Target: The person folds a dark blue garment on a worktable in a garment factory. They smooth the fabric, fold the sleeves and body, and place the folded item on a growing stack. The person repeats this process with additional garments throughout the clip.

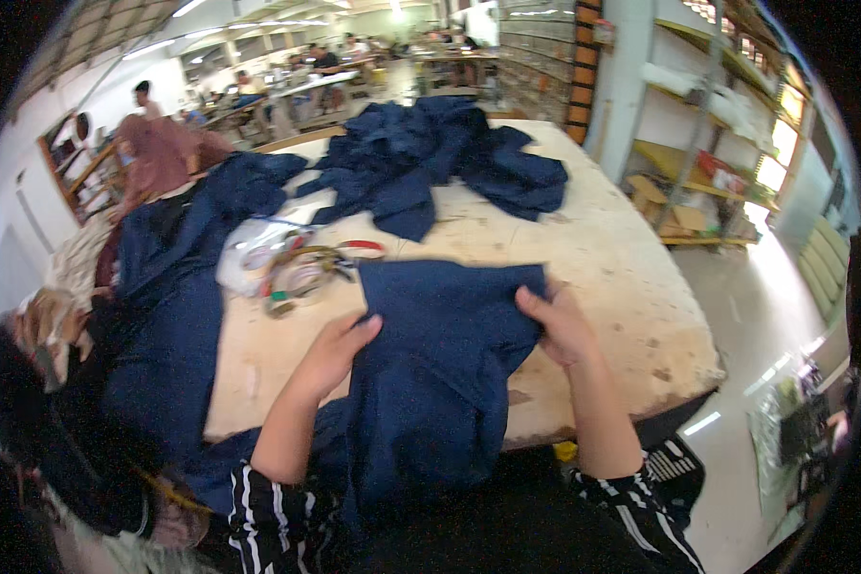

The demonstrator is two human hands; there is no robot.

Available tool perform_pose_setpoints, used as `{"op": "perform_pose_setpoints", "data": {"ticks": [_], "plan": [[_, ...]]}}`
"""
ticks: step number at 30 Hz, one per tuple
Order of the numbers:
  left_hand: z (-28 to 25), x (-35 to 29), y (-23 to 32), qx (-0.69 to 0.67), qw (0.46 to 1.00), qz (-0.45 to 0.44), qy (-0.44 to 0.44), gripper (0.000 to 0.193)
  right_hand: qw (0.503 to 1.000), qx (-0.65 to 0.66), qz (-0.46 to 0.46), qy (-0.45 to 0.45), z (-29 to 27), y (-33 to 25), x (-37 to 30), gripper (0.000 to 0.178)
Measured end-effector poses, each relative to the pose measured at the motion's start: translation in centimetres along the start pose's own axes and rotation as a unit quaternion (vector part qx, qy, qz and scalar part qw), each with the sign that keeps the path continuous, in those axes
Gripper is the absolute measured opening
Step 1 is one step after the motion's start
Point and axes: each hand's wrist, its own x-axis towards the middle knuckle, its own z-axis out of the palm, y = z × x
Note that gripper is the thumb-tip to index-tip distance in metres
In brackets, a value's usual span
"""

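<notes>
A piece of navy blue cloth (440, 344) hangs between my hands over the near edge of the table, its lower part falling toward my lap. My left hand (340, 349) pinches its left side, thumb on top. On the right side, near the upper corner, my right hand (560, 320) grips the cloth with its thumb on top and its fingers behind. Just beyond my left hand lie rolls of tape (301, 273) beside a clear plastic bag (244, 253) and a red-handled tool (362, 249), blurred.
A heap of navy cloth (430, 153) covers the far part of the pale worn table (622, 306). More navy cloth (167, 316) drapes along the left side. Shelves (698, 172) with boxes stand at the right. People sit at workbenches far behind, and a person (143, 96) is at the left.
</notes>
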Motion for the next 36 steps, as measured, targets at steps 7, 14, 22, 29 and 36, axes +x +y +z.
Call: {"op": "perform_pose_setpoints", "data": {"ticks": [7, 14, 22, 29, 36], "plan": [[4.3, 3.3, -7.0, -0.085, 0.994, -0.016, 0.060, 0.018, 0.962, -0.190, 0.186, -0.068, -6.6, 4.9, -3.5, 0.061], [4.2, 3.3, -4.7, -0.005, 0.997, 0.041, 0.073, 0.020, 0.992, 0.039, 0.119, 0.035, -6.4, 5.6, -3.7, 0.054], [3.2, -0.8, -7.6, 0.284, 0.930, 0.189, 0.137, 0.012, 0.988, -0.131, -0.049, 0.066, -6.5, 4.4, -4.5, 0.041], [3.5, -3.3, -7.1, 0.374, 0.810, 0.444, 0.086, 0.022, 0.934, -0.312, -0.170, -0.031, -7.5, 4.3, -7.1, 0.008], [8.1, -1.3, -7.8, -0.072, 0.987, 0.081, 0.119, 0.016, 0.868, -0.480, -0.044, 0.121, -6.3, 2.7, -4.8, 0.065]]}}
